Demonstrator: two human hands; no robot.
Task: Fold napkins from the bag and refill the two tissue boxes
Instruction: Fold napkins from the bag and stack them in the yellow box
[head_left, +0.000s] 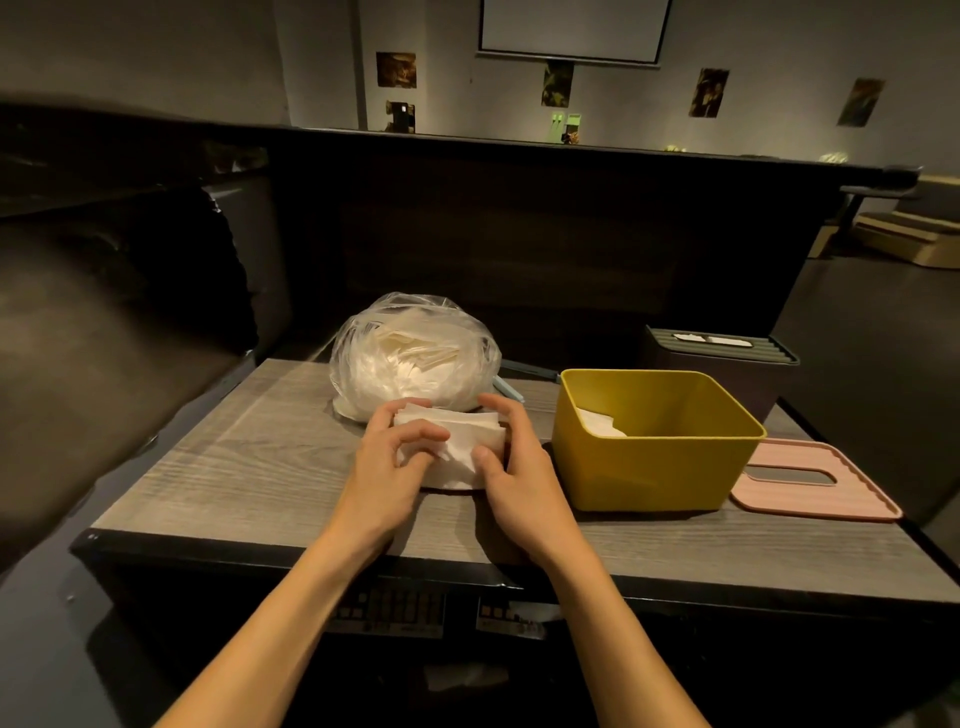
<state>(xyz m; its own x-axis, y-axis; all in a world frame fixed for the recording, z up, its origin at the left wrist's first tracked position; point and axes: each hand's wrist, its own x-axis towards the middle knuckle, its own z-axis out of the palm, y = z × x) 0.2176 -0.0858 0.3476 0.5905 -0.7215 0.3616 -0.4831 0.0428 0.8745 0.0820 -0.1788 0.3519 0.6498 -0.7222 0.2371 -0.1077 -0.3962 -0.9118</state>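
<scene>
Soft paper, shiny plastic, grainy wood

The napkins (457, 441) look like soft, crinkly white paper. The bag (415, 353) is thin, clear, shiny plastic. The yellow box (654, 467) and pink lid (815, 486) look like smooth, matt plastic. The table (249, 467) shows grey wood grain.

Single head-worn wide-angle view; faces forward and down from above the near edge of the grey wood-grain table (249, 488); close over the tabletop; dim far wall (779, 57) at frame top.
</scene>
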